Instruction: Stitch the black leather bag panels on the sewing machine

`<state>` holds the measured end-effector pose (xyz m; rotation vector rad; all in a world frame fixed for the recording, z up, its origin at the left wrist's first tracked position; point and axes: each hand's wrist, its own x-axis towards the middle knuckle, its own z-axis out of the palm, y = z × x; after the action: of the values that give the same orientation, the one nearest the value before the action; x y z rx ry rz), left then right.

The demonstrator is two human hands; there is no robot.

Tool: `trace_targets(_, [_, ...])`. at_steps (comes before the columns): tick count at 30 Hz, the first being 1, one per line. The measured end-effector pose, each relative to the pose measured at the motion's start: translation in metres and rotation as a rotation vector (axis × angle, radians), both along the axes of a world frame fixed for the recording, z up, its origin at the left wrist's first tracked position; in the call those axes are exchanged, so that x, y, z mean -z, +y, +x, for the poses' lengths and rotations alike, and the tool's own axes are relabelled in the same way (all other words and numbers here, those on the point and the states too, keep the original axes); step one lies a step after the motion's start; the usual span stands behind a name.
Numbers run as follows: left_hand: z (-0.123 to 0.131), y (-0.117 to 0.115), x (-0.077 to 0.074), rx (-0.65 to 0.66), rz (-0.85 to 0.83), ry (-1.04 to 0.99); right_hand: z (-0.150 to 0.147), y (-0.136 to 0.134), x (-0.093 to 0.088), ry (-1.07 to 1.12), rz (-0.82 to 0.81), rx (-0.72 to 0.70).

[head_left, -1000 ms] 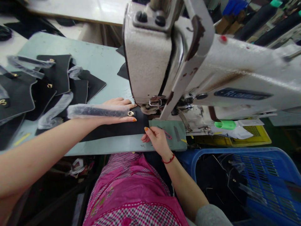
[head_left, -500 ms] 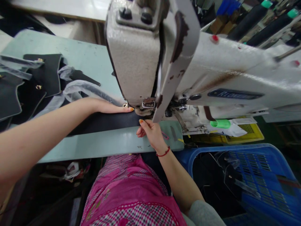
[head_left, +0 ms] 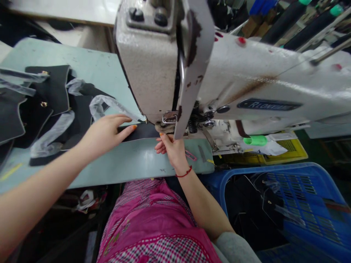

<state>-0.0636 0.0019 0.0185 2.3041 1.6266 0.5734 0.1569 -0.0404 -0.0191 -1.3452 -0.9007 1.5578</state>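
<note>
A black leather-like panel (head_left: 145, 132) lies under the presser foot of a sewing machine (head_left: 150, 69), its near edge pale. My left hand (head_left: 105, 133) rests on the panel left of the foot, thumb stretched out and apart from the fingers. Right beside the foot, my right hand (head_left: 173, 148) pinches the panel's near edge, thumb on top and the other fingers curled. A strap in clear plastic wrap (head_left: 108, 102) loops behind my left hand towards a small metal fitting (head_left: 145, 120) near the needle area. The stitching point itself is hidden.
More black panels (head_left: 52, 87) with gold-coloured fittings and wrapped straps lie on the pale green table (head_left: 109, 170) at left. A pink clip-like thing (head_left: 190, 155) lies by my right wrist. A blue basket (head_left: 274, 168) with black pieces and a yellow crate (head_left: 297, 149) stand at right.
My left hand has drawn back leftward from the foot, its fingers now bent and thumb apart. My right hand stays at the panel's edge. The view has shifted slightly.
</note>
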Motion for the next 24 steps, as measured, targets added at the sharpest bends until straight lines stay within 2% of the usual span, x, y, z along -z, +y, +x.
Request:
trace_targets(2, [0.012, -0.046, -0.001, -0.064, 0.093, -0.173, -0.001, -0.001, 0.001, 0.009, 0.009, 0.002])
trace_targets(3, [0.021, -0.065, 0.003, -0.029, 0.022, -0.300, -0.001, -0.001, 0.001, 0.016, 0.016, -0.003])
trace_targets(5, [0.042, -0.083, 0.018, -0.036, -0.344, -0.613, 0.000, -0.002, 0.002, 0.023, 0.032, -0.019])
trace_targets(6, [0.053, -0.083, 0.027, -0.069, -0.525, -0.778, 0.001, -0.002, 0.003, 0.022, 0.040, -0.027])
trace_targets(8, [0.072, -0.068, 0.042, -0.103, -0.800, -1.032, 0.003, -0.002, 0.003, 0.010, 0.055, -0.042])
trace_targets(10, [0.084, -0.043, 0.050, -0.117, -0.904, -1.152, 0.004, -0.002, 0.003, -0.017, 0.065, -0.045])
trace_targets(12, [0.087, -0.023, 0.054, -0.176, -0.899, -1.162, 0.004, -0.002, 0.002, -0.054, 0.070, -0.042])
trace_targets(14, [0.084, -0.013, 0.056, -0.223, -0.884, -1.118, 0.004, -0.001, 0.002, -0.082, 0.077, -0.037])
trace_targets(19, [0.074, -0.012, 0.062, -0.163, -0.933, -1.095, 0.004, -0.003, 0.002, -0.083, 0.110, -0.031])
trace_targets(24, [0.078, -0.008, 0.059, -0.181, -0.884, -1.120, 0.003, -0.012, 0.003, -0.020, 0.095, -0.038])
